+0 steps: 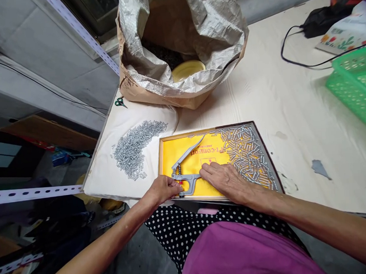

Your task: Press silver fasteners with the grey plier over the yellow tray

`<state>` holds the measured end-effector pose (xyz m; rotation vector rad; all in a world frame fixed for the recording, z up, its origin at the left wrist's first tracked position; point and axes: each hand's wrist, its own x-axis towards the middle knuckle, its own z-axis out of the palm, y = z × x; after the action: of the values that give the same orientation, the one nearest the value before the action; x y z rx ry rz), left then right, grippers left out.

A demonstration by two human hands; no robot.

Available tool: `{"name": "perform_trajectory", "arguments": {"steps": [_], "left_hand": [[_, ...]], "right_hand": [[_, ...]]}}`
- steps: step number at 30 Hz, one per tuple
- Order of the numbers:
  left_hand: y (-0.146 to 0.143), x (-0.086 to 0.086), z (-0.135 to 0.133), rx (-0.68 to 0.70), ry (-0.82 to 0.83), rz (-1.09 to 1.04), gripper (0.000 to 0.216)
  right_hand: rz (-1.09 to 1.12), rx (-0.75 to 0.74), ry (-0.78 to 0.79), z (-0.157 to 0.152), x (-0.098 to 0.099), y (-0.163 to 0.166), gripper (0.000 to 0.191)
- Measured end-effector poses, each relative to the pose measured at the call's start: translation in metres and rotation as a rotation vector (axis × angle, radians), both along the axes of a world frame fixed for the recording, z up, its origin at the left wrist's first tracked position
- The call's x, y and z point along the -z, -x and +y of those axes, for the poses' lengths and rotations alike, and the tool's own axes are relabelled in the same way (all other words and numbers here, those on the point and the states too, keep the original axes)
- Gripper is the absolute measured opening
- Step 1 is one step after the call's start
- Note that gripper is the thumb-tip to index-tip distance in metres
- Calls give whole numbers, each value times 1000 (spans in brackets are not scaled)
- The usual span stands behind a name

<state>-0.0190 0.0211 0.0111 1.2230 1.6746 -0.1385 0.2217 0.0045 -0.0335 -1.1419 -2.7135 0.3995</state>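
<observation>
Grey snap-fastener pliers (190, 181) lie over a shallow box (160, 159) lined with yellow printed cloth, one handle raised and the jaws apart. My right hand (224, 180) is closed round the end of the lower handle. At the jaws, my left hand (166, 188) pinches with thumb and finger; whatever is between the fingertips is too small to make out. Many small silvery metal pieces (249, 157) fill the box's right side. A loose heap of similar metal pieces (134, 146) rests on white cloth to the left.
Behind the box stands a large open sack (162, 97) with a yellow bowl (189, 70) and dark contents inside. Green-handled scissors (120, 102) lie at the table's left edge. A green plastic basket (353, 89) and a black cable (290, 60) are at the right.
</observation>
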Motion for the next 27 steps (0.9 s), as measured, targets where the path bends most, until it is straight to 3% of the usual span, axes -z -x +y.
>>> {"name": "perform_trajectory", "arguments": {"steps": [11, 14, 15, 19, 21, 24, 27], "left_hand": [[-3, 1, 1, -21, 35, -11, 44], [-1, 2, 0, -39, 19, -30, 46], [0, 2, 0, -45, 20, -31, 47], [1, 4, -1, -55, 29, -39, 48], [2, 6, -2, -59, 27, -45, 49], [2, 7, -2, -77, 27, -52, 48], [1, 7, -2, -79, 17, -50, 45]], "right_hand": [[14, -16, 123, 9, -3, -2, 17], [34, 10, 113, 12, -6, -5, 9], [63, 17, 89, 15, -6, -7, 12], [111, 44, -51, 37, -3, -17, 70], [62, 28, -85, 51, -1, -19, 89], [7, -33, -86, 64, -1, -17, 98], [-29, -26, -50, 66, -7, -12, 95]]}}
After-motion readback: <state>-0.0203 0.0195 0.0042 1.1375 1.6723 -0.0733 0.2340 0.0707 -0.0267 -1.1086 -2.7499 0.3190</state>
